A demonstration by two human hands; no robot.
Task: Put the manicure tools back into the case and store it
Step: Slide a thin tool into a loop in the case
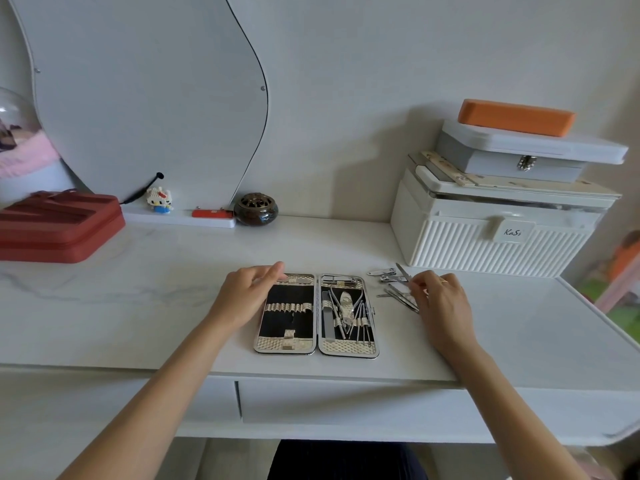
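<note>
A silver manicure case (316,346) lies flat and opened out on the white desk. Its left half holds empty loops; its right half carries nippers (344,303) and several thin tools. My left hand (244,296) rests on the case's upper left corner, fingers spread. Loose metal tools (389,277), among them two nail clippers and several slim sticks, lie on the desk right of the case. My right hand (441,299) pinches a thin metal tool (403,271) at that pile, its tip pointing up and left.
A white ribbed box (485,244) with a grey box and an orange case stacked on it stands at the back right. A red zip case (55,225) sits back left. A mirror, a small toy figure and a dark round burner (255,209) line the back wall. A drawer front (346,403) runs below the desk edge.
</note>
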